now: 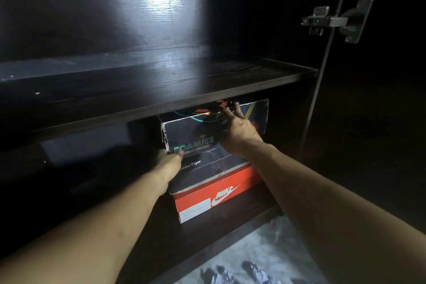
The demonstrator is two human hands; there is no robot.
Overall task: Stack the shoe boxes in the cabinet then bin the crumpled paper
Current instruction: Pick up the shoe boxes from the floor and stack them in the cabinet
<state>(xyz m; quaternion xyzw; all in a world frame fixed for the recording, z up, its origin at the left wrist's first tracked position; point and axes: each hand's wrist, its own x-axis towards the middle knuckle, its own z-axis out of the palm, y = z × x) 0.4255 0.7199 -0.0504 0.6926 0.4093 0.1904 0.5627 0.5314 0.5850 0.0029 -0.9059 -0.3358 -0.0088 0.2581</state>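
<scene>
Three shoe boxes sit stacked in the lower compartment of the dark cabinet. A red Nike box (216, 198) is at the bottom, a dark Tiger box (198, 173) lies on it, and a dark Foamies box (191, 136) is on top, just under the shelf. My left hand (169, 161) grips the Foamies box at its lower left corner. My right hand (235, 127) lies flat on that box's lid with fingers spread. Crumpled paper (230, 275) lies on the floor in front of the cabinet.
A dark wooden shelf (161, 85) runs right above the stack with little gap. The open cabinet door with a metal hinge (334, 22) stands to the right. The compartment left of the stack is dark.
</scene>
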